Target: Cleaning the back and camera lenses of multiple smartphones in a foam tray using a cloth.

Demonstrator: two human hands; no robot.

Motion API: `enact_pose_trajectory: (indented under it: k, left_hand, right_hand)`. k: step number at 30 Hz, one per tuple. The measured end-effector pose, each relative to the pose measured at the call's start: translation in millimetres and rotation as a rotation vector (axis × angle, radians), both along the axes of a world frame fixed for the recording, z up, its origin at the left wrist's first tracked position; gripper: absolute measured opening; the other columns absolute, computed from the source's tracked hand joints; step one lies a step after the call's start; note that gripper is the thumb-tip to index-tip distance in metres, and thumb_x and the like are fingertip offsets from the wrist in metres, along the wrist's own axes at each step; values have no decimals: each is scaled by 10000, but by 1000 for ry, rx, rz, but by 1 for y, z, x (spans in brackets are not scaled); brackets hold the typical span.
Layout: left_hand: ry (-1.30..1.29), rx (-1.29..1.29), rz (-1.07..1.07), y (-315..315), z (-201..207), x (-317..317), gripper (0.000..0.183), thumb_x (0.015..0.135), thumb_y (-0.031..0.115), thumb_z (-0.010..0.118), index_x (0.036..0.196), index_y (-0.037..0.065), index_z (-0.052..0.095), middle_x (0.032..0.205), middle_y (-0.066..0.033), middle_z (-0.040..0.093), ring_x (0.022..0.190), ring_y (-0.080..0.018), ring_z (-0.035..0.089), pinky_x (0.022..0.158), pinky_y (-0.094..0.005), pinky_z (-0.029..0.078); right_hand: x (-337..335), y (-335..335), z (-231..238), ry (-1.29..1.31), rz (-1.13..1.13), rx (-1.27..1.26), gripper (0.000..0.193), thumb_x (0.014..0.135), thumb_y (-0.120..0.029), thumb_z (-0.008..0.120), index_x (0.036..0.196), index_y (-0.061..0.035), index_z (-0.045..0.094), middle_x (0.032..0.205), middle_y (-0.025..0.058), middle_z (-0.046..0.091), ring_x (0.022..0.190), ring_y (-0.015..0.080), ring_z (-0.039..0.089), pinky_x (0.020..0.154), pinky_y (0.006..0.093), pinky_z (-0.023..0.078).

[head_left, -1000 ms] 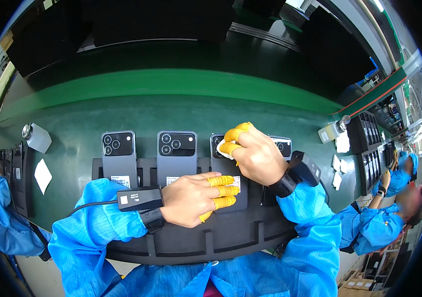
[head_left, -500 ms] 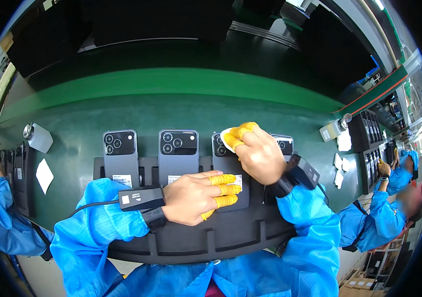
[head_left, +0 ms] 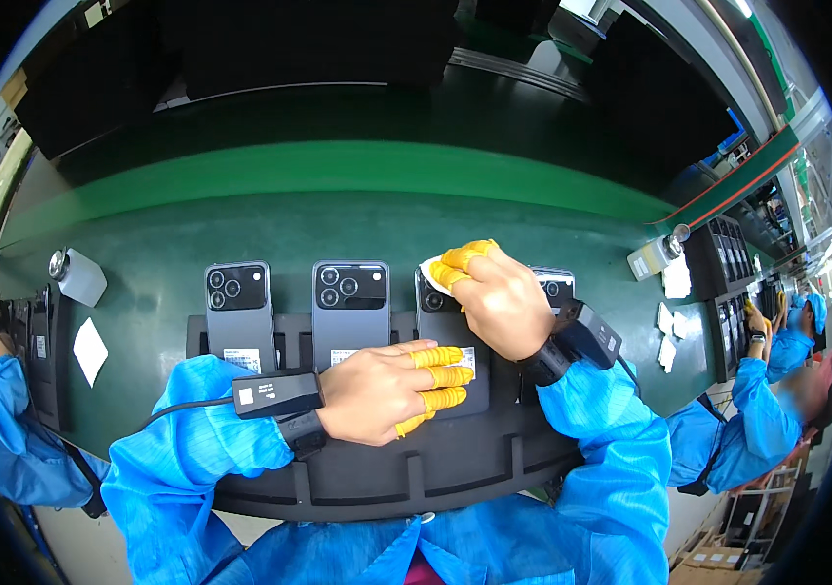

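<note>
Several dark grey smartphones lie back up in a row, their camera ends over the far side of a black slotted tray. Flat across the lower back of the third phone rests my left hand, its fingers stretched out in yellow finger cots. My right hand, also in yellow cots, pinches a white wiping cloth against that phone's camera end. To the left lie another phone and an outer phone, both with white labels. My right hand and wrist partly cover the rightmost phone.
A metal-capped bottle and a white sheet are on the green bench at left. At right are a second bottle, white cloth pieces and stacked black trays. Co-workers in blue sit at both sides.
My right hand and the cloth have moved slightly left over the third phone's camera end. My left hand stays almost in place on the phone.
</note>
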State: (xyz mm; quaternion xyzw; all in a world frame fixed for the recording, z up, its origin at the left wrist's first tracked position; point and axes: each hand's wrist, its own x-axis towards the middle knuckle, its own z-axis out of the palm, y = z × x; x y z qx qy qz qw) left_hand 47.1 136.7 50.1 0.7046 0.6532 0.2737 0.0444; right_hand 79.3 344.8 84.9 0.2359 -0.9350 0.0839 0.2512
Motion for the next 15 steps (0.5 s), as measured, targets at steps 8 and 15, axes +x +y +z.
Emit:
enact_pose_trajectory:
  k: [8, 15]
  left_hand:
    - [9, -14, 14, -2, -2, 2, 353, 850, 203, 604, 1196, 148, 642, 1321, -43, 571, 1229, -212, 537, 1104, -378, 383]
    - [14, 26, 40, 1, -3, 3, 337, 846, 219, 601, 1169, 134, 647, 1300, -33, 586, 1213, -207, 549, 1098, -368, 389]
  right_hand:
    - [51, 16, -2, -257, -129, 15, 192, 622, 7, 630, 805, -23, 678, 795, 104, 581, 818, 315, 620, 784, 398, 531]
    - [25, -3, 1, 18, 125, -46, 290, 635, -63, 647, 917, -2, 675, 913, 84, 613, 910, 275, 611, 764, 345, 539]
